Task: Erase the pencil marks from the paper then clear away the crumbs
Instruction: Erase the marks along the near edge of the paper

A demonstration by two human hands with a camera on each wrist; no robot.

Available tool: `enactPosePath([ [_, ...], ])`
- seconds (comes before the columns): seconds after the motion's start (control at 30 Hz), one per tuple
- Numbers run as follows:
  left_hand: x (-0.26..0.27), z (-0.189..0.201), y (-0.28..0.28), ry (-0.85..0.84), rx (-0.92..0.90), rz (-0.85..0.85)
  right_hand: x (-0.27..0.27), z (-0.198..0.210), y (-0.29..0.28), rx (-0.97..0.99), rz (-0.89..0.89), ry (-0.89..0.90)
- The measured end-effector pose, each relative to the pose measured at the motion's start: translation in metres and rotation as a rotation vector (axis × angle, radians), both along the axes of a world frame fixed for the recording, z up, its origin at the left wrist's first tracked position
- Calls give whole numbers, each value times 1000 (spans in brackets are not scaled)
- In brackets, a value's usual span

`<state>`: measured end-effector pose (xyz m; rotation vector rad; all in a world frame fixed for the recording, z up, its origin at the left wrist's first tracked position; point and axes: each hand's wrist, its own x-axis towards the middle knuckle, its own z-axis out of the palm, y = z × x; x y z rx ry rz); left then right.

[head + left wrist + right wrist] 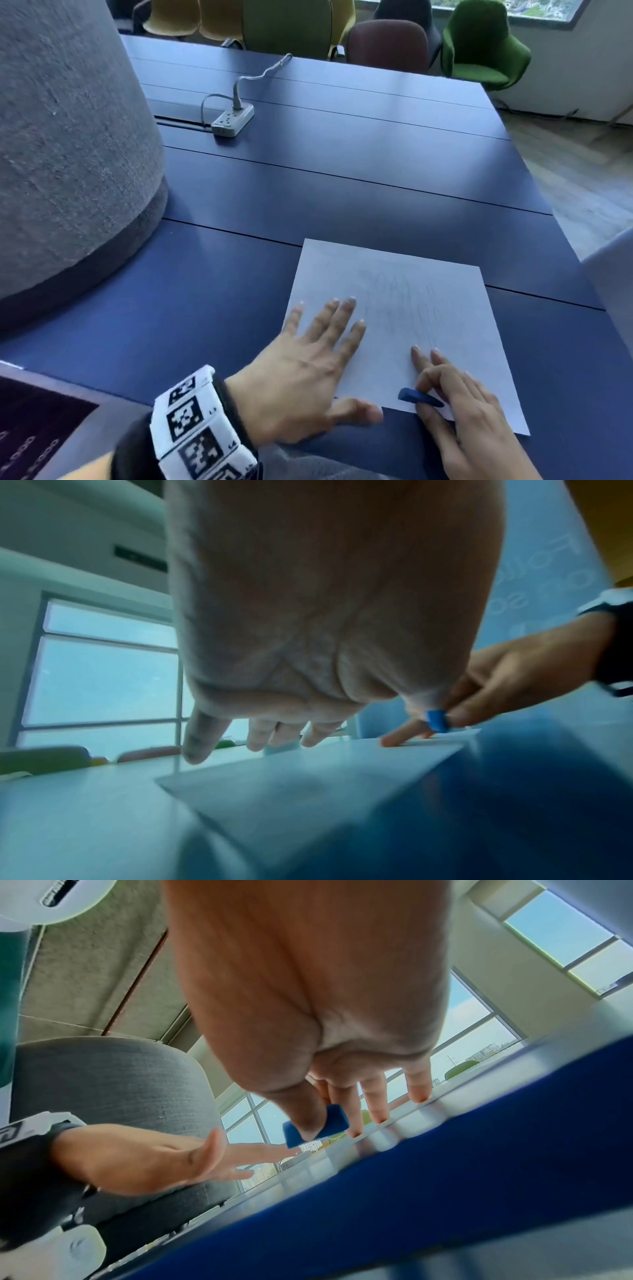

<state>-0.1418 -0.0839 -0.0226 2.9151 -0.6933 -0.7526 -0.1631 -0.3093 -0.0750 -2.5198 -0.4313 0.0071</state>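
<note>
A white sheet of paper (411, 308) with faint pencil scribbles (407, 301) lies on the dark blue table (308, 192). My left hand (318, 346) is flat on the sheet's left part, fingers straight and spread; the left wrist view shows those fingers (205, 739) low over the paper (308, 791). My right hand (459, 394) is at the sheet's near edge and pinches a blue eraser (418, 397) between thumb and forefinger, the other fingertips (416, 351) stretched onto the paper. In the right wrist view the eraser (329, 1119) sits under the thumb. I cannot make out any crumbs.
A big grey felt-covered rounded form (68, 154) stands on the table's left. A white power strip (233, 120) with its cable lies farther back. Chairs (479, 48) line the far edge. A dark patterned object (30, 431) lies at the near left corner.
</note>
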Motion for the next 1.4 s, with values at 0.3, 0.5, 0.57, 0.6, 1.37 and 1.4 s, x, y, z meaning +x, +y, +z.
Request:
enactPosePath([
  [0.3,-11,-20,30,-28,99,21,-1,-3,1,-4,10,-72],
  [0.5,6,-7,43,-10,183,144,-1,-5,2,-30,5,-123],
  [0.57,0,-7,21,23,110,-12,-2,-5,1,-29,3,-116],
  [0.6,-3,-8,12,54,79,-69,-2,-5,1,-27,6,-115],
  [1.37,65,-15,-6,70,99,-110,7,-3,-2,-46,65,-156],
  [1.4,63,-14,2,85,105,-82,7,-3,-2,-47,61,-157],
])
